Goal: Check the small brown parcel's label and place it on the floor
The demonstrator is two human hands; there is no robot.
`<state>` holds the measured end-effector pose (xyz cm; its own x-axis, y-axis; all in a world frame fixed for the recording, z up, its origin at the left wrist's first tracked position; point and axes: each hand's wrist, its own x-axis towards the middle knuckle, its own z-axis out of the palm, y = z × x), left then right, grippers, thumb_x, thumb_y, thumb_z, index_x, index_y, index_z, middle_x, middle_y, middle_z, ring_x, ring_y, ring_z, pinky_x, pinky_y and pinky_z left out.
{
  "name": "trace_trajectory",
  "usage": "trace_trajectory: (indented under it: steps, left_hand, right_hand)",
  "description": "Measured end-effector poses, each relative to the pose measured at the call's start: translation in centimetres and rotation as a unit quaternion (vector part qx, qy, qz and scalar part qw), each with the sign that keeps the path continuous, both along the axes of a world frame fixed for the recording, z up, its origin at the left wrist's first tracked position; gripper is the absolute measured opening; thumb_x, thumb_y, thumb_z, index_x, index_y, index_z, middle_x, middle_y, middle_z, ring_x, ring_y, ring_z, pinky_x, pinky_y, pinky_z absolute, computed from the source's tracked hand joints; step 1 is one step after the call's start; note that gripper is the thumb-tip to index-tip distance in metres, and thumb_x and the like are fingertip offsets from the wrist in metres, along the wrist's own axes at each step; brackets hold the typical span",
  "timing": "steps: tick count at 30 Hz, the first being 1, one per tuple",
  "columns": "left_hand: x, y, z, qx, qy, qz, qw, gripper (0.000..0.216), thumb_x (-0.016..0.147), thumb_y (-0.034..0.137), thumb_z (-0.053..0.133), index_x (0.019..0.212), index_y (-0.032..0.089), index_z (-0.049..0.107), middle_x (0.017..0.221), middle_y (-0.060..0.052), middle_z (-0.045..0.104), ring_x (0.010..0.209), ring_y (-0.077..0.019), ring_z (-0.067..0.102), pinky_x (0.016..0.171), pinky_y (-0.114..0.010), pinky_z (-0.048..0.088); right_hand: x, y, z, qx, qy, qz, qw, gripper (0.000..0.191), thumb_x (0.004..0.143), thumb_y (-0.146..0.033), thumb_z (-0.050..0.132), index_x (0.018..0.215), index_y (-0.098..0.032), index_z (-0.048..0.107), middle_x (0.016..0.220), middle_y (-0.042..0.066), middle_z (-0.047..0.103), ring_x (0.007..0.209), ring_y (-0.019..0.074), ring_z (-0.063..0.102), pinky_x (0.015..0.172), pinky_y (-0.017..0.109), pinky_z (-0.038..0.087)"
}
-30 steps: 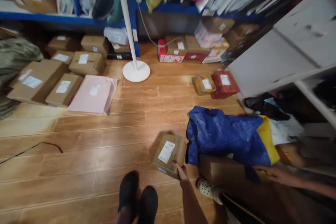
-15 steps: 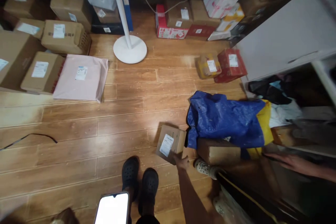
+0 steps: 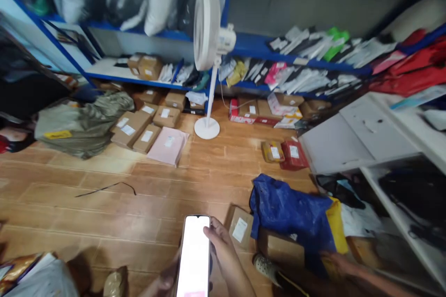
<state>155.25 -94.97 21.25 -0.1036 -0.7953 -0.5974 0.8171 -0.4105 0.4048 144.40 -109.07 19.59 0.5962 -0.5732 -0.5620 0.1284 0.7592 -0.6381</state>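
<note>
A smartphone with a bright white screen stands upright in front of me at the bottom middle. My left hand grips its lower left side, partly blurred. At the upper right edge, my right hand has its thumb on the screen and its fingers curled beside the phone. Just beyond that hand, a small cardboard box with a white label rests on the floor. Against the box lies a blue woven sack with a yellow end.
Another person's hand is by the sack, with a clog nearby. Red and yellow boxes sit beside a white cabinet. A white standing fan is ahead, before blue shelves of parcels.
My right hand has left the cardboard box and come up to the phone. The phone has risen into fuller view. My view has tilted up, showing the fan head and shelves.
</note>
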Motion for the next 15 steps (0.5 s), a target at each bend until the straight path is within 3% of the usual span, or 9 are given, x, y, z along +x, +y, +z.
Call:
trace_trajectory:
  steps: [4, 7, 9, 15]
  left_hand:
    - [-0.6, 1.1, 6.7, -0.098, -0.041, -0.015, 0.994, 0.080, 0.065, 0.033, 0.069, 0.138, 0.027, 0.039, 0.136, -0.006, 0.050, 0.130, -0.0365, 0.037, 0.107, -0.050, 0.027]
    - [-1.2, 2.7, 10.2, -0.157, -0.139, -0.040, 0.977, 0.083, 0.066, 0.027, 0.067, 0.141, 0.029, 0.033, 0.141, -0.002, 0.045, 0.134, -0.0333, 0.030, 0.110, -0.049, 0.019]
    - [-1.7, 4.1, 11.6, -0.175, -0.176, -0.037, 0.968, 0.084, 0.068, 0.028, 0.065, 0.144, 0.031, 0.028, 0.144, -0.001, 0.041, 0.134, -0.0331, 0.030, 0.110, -0.049, 0.020]
    - [-2.6, 7.4, 13.6, -0.220, -0.161, 0.027, 0.962, 0.093, 0.068, 0.037, 0.068, 0.147, 0.026, 0.019, 0.138, -0.008, 0.047, 0.127, -0.0348, 0.039, 0.103, -0.045, 0.032]
  right_hand:
    - [1.4, 1.9, 7.0, -0.076, 0.010, -0.033, 0.997, 0.042, 0.054, -0.042, 0.083, 0.082, -0.019, 0.061, 0.079, 0.002, 0.071, 0.090, 0.0235, 0.065, 0.078, 0.032, 0.049]
    - [1.9, 4.6, 10.5, -0.101, 0.032, -0.063, 0.992, 0.049, 0.049, -0.043, 0.086, 0.082, -0.019, 0.059, 0.071, -0.001, 0.068, 0.075, 0.0199, 0.065, 0.072, 0.030, 0.049]
    - [1.6, 6.2, 12.1, -0.108, 0.016, -0.076, 0.991, 0.051, 0.049, -0.047, 0.085, 0.083, -0.020, 0.059, 0.071, -0.002, 0.068, 0.070, 0.0182, 0.065, 0.070, 0.029, 0.049]
    - [0.4, 8.8, 15.0, -0.087, -0.022, -0.037, 0.995, 0.041, 0.066, -0.056, 0.068, 0.088, -0.021, 0.064, 0.093, 0.003, 0.072, 0.102, 0.0251, 0.062, 0.085, 0.034, 0.048]
